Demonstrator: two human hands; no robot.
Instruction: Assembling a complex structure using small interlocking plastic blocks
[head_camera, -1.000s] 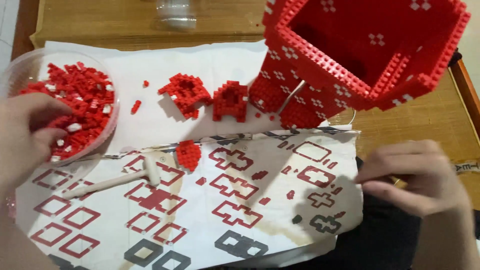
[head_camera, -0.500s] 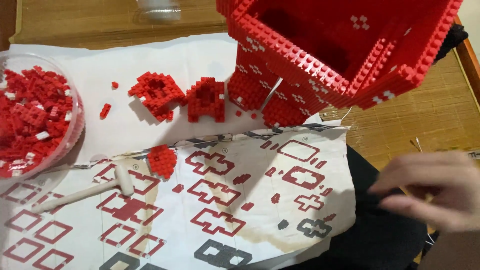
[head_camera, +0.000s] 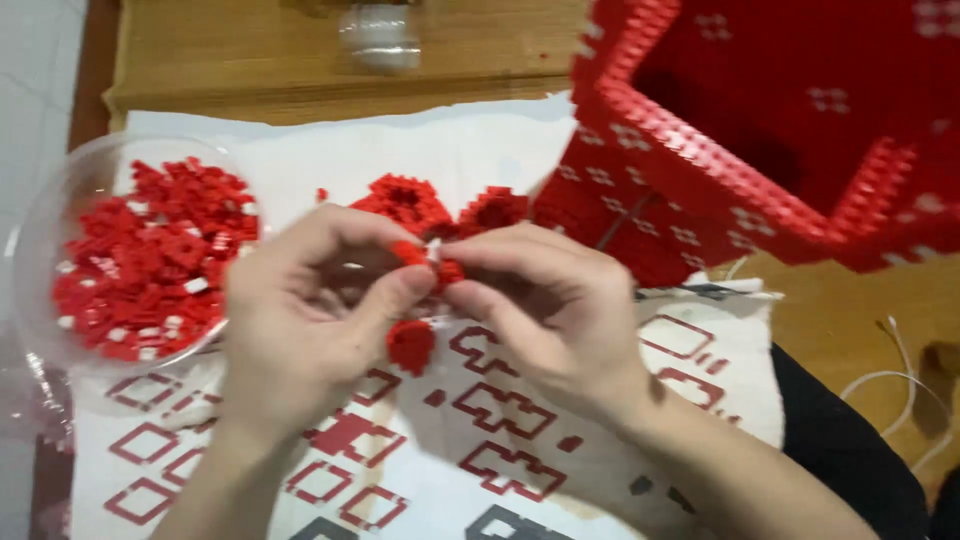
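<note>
My left hand (head_camera: 310, 310) and my right hand (head_camera: 540, 300) meet over the middle of the table, fingertips pinched together on small red bricks (head_camera: 430, 258) with a white bit between them. Just below the fingers a small red brick cluster (head_camera: 411, 343) lies on the printed paper sheet (head_camera: 500, 440). Behind the hands sit two small red brick assemblies (head_camera: 405, 197), partly hidden. A big hollow red brick structure with white patterns (head_camera: 700, 180) fills the upper right.
A clear plastic bowl (head_camera: 55, 200) full of loose red and white bricks stands at the left. A clear bottle (head_camera: 380, 35) stands at the far edge of the wooden table. White cable (head_camera: 905, 370) lies at the right, beside a dark cloth (head_camera: 850, 450).
Both hands came in from the sides to the middle and pinched small bricks together. The left hand left the bowl. The view has shifted closer.
</note>
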